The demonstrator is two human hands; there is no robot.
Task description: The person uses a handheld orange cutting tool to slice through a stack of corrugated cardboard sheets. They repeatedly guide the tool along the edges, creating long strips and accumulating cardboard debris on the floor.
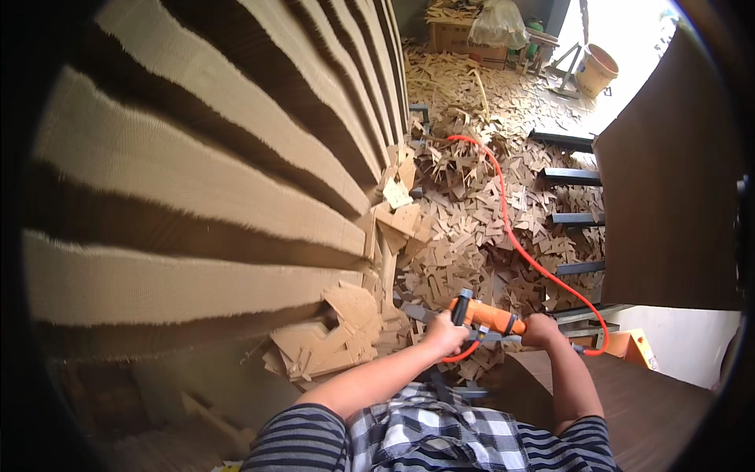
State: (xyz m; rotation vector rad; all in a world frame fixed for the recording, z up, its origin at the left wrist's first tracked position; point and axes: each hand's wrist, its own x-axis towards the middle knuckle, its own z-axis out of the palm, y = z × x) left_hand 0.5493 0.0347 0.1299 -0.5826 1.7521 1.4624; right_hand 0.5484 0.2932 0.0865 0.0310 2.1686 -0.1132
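An orange and black air-powered hand tool (pixel 489 316) lies level in front of my body. My left hand (pixel 446 333) is wrapped round its front part, by a black side piece. The rear end is in the grip of my right hand (pixel 540 330). A flat grey metal piece (pixel 417 312) sticks out to the left beyond my left hand. The red hose (pixel 515 240) curves from the floor scraps round to the right hand's side. Left of the tool rise tall stacks of brown cardboard sheets (pixel 189 185) with wavy edges, their near ends apart from the tool.
Cardboard offcuts (pixel 472 228) cover the floor in a deep layer. Loose torn cardboard pieces (pixel 334 338) lie beside the stack's corner. Dark metal bars (pixel 572 176) and a large brown sheet (pixel 672 189) stand at right. A bucket (pixel 596 71) and a filled carton (pixel 464 41) are farther back.
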